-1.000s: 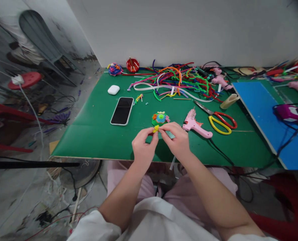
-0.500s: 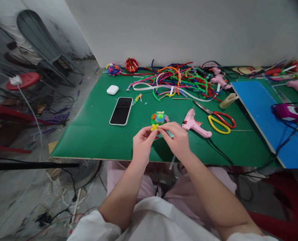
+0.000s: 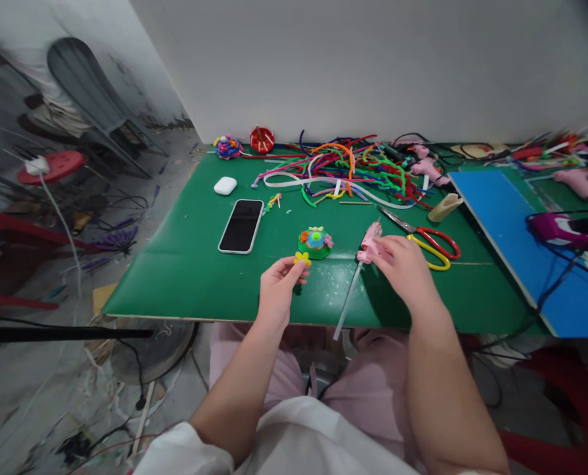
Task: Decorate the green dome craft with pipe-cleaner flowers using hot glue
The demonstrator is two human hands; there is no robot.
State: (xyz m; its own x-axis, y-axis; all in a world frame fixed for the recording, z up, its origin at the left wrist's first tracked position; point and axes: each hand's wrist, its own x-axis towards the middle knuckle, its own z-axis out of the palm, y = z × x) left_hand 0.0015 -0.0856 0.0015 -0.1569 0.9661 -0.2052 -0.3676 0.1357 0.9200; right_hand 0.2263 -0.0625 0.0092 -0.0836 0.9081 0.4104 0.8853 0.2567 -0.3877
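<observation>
Yellow pipe-cleaner flower (image 3: 302, 258) sits pinched between thumb and forefinger of our left hand (image 3: 277, 290), held just above the table (image 3: 185, 277) near its front edge, close beside the green round ornament (image 3: 315, 242). Our right hand (image 3: 405, 267) lies curled over the pink glue gun (image 3: 372, 239); we cannot tell whether it truly grips. We judge the nozzle could burn fingertips or smear the ornament, and the scissors (image 3: 435, 241) just beside could get knocked.
</observation>
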